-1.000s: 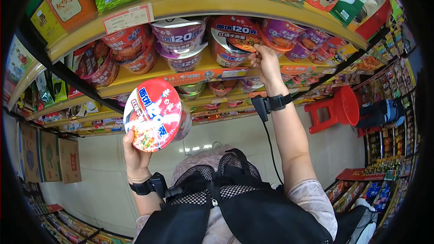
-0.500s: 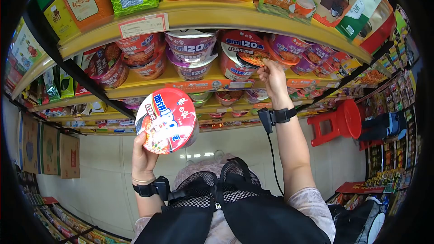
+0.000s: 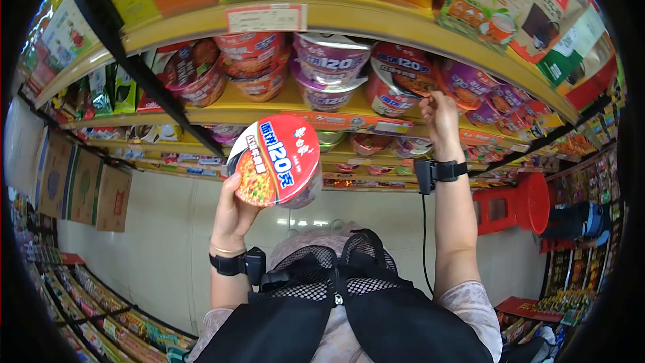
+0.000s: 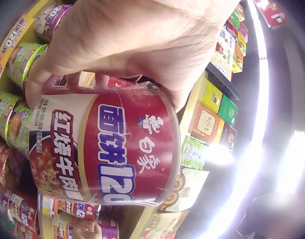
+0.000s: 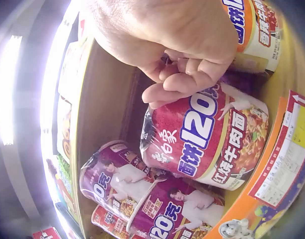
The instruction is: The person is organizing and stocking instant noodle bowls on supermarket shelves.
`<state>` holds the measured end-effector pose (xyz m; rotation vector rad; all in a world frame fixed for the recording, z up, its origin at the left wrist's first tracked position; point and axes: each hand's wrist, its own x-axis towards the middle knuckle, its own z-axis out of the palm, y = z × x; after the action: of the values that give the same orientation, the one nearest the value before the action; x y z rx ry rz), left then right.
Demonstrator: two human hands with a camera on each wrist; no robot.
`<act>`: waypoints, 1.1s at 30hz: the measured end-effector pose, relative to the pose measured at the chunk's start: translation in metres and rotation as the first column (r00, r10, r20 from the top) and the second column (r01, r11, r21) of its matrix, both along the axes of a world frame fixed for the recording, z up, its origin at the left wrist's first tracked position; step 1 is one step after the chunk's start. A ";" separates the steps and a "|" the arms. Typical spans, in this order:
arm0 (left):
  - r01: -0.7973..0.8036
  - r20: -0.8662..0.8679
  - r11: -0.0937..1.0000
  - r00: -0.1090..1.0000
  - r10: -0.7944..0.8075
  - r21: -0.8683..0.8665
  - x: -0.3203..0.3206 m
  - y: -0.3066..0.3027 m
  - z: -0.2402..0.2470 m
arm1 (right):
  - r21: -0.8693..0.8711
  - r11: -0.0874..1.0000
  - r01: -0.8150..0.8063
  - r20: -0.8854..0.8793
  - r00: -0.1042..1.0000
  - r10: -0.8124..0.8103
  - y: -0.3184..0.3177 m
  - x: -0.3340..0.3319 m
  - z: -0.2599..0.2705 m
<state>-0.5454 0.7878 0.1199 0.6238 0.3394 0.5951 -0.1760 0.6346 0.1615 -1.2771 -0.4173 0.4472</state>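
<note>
My left hand (image 3: 235, 214) grips a red-and-white tub of instant noodles (image 3: 277, 160) in front of my chest, its lid turned up toward the head camera. In the left wrist view, fingers and thumb span the tub's red side (image 4: 142, 134). At the shelf, my right hand (image 3: 441, 122) has its fingertips at the right edge of the lid of another red noodle tub (image 3: 396, 102). The right wrist view shows those fingers (image 5: 167, 89) curled, pinching by that tub's (image 5: 202, 134) upper rim; the thumb is mostly hidden.
Purple noodle tubs (image 3: 328, 67) are stacked left of the red one, with more tubs farther left and right. Above them runs a yellow shelf edge (image 3: 376, 13) with bagged goods. Cartons (image 3: 114, 195) stand on the floor at left, a red stool (image 3: 531, 203) at right.
The head view has shifted, so shelf and hands appear farther right. The left hand's tub has tilted slightly, its lid showing less glare. My right hand stays at the shelf tub's lid edge.
</note>
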 end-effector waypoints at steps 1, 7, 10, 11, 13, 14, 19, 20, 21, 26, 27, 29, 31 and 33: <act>0.043 -0.050 0.999 0.998 -0.041 0.034 -0.001 0.002 -0.003 | 0.000 1.000 -0.014 -0.005 1.000 0.014 0.000 0.000 0.000; 0.029 -0.105 0.998 0.994 -0.024 0.048 0.005 0.002 0.001 | -0.034 0.999 -0.005 -0.044 0.999 0.003 -0.008 -0.002 -0.005; -0.010 -0.085 0.999 0.996 0.013 0.037 0.004 0.001 0.005 | -0.018 1.000 0.025 -0.050 0.998 -0.026 -0.006 -0.007 -0.005; -0.010 -0.095 0.999 0.995 0.013 0.036 0.003 0.001 0.003 | -0.017 1.000 0.024 -0.040 0.999 -0.024 -0.008 -0.007 -0.005; -0.006 -0.118 0.999 0.993 0.011 0.043 -0.001 0.000 0.004 | -0.018 1.000 0.018 -0.044 0.999 -0.019 -0.011 -0.008 -0.005; -0.011 -0.122 0.999 0.992 0.015 0.032 0.000 -0.001 0.002 | -0.027 0.999 0.026 -0.047 0.999 -0.027 -0.013 -0.007 -0.006; -0.006 -0.128 1.000 0.992 0.007 0.006 0.002 -0.002 -0.008 | -0.040 0.999 0.029 -0.038 0.999 -0.031 -0.019 -0.005 -0.006; -0.001 -0.126 1.000 0.992 0.001 0.006 0.002 -0.001 -0.008 | -0.040 0.999 0.035 -0.036 0.999 -0.037 -0.023 -0.004 -0.007; 0.019 -0.115 1.000 0.993 -0.018 0.006 0.003 -0.001 -0.007 | -0.035 0.999 0.037 -0.031 0.999 -0.038 -0.026 -0.002 -0.008; 0.056 -0.088 0.998 0.995 -0.054 0.022 0.002 0.002 -0.012 | -0.048 0.997 0.065 -0.026 0.997 -0.067 -0.026 -0.004 -0.005; 0.040 -0.089 0.999 0.995 -0.038 0.023 -0.002 0.004 -0.012 | -0.055 0.996 0.064 -0.022 0.998 -0.065 -0.021 -0.008 -0.005; 0.063 -0.094 0.998 0.994 -0.060 0.024 0.007 0.002 -0.008 | -0.091 0.992 0.085 0.008 0.996 -0.085 -0.030 0.001 -0.011; 0.046 -0.107 0.999 0.993 -0.044 0.017 0.008 0.003 -0.006 | -0.085 0.994 0.075 0.000 0.997 -0.075 -0.023 -0.002 -0.013; 0.048 -0.109 0.999 0.993 -0.047 0.009 0.005 0.009 -0.009 | -0.068 0.996 0.058 -0.014 0.998 -0.059 -0.017 -0.008 -0.011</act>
<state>-0.5402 0.7970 0.1113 0.6748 0.4221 0.5191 -0.1835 0.6178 0.1510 -1.3467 -0.3525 0.4247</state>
